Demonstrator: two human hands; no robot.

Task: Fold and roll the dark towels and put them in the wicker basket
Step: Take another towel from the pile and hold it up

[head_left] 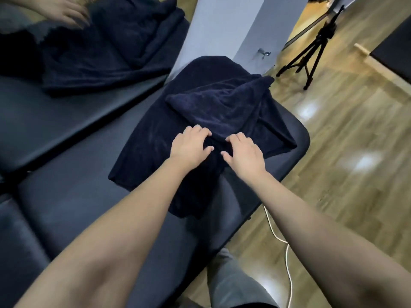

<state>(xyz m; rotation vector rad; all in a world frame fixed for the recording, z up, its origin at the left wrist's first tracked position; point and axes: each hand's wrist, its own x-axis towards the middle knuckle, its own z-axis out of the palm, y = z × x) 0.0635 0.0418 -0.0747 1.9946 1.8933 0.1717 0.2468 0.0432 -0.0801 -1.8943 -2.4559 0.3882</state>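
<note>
A dark navy towel (pixel 213 103) lies rumpled and partly folded over the end of a dark padded bench (pixel 66 196). My left hand (pixel 191 146) and my right hand (pixel 244 153) rest side by side on its near middle, with the fingers bent and digging into a ridge of the cloth between them. A second dark towel (pixel 106 47) lies spread on another padded bench (pixel 44 116) at the upper left. No wicker basket is in view.
Another person's hand (pixel 66 12) touches the second towel at the top left. A black tripod (pixel 311 52) stands on the wooden floor (pixel 344 141) at the right. A white cable (pixel 287 247) runs along the floor by my leg. A pale pillar (pixel 222 25) rises behind the bench.
</note>
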